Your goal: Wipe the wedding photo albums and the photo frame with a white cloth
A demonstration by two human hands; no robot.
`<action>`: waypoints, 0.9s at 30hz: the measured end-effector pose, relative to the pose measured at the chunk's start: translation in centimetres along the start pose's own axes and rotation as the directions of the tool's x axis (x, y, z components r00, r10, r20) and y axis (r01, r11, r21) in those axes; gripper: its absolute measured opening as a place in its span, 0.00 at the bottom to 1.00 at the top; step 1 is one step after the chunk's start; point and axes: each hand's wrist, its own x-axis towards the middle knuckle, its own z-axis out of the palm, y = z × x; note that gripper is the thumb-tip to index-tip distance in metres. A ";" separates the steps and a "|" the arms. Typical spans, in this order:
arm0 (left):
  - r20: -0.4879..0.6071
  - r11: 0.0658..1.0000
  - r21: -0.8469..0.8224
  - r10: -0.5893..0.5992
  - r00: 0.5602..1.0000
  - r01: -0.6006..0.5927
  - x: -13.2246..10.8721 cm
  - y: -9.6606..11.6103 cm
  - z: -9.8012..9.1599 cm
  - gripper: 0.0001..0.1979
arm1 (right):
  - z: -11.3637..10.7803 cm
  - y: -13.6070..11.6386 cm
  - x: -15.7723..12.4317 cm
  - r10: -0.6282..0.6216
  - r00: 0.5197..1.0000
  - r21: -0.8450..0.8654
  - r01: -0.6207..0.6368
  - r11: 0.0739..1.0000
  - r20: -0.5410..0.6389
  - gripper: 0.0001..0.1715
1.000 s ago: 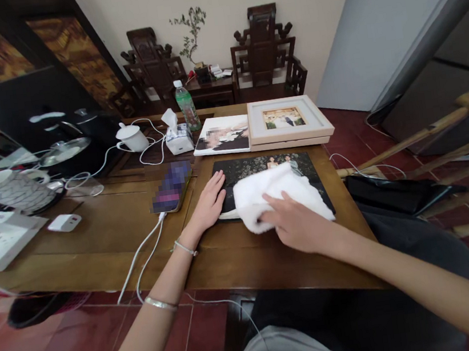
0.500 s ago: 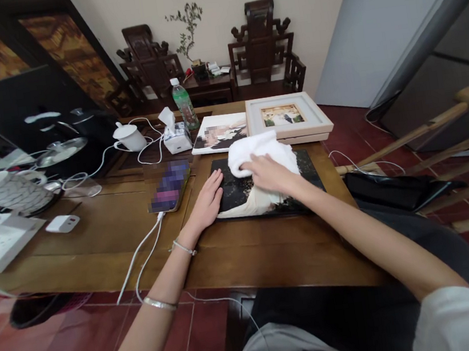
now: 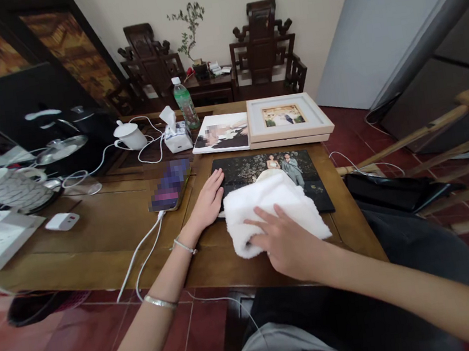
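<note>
A dark photo panel [image 3: 260, 172] showing a couple lies flat on the wooden table [image 3: 108, 232]. My left hand [image 3: 207, 203] rests open and flat against the panel's left edge. My right hand [image 3: 283, 238] lies spread on a white folded cloth [image 3: 271, 208], pressing it onto the panel's near edge and the table. The cloth hides the panel's near half.
Behind the panel lie a white photo print [image 3: 222, 132] and a framed photo [image 3: 285, 120]. A phone [image 3: 170, 185] on a white cable lies left of my left hand. Farther left stand a tissue box [image 3: 176, 134], green bottle [image 3: 186, 104], teapot [image 3: 131, 136], charger [image 3: 62, 221]. A black bag [image 3: 388, 193] sits right.
My right hand has pulled the cloth from the panel's far edge back toward me to its near edge, uncovering the couple in the picture. My left hand has stayed put.
</note>
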 end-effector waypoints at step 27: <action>-0.006 1.000 0.013 -0.013 1.000 0.013 0.1 -0.3 0.2 0.25 | 1.5 1.3 2.3 0.051 0.994 -0.159 -0.067 0.985 -0.098 0.24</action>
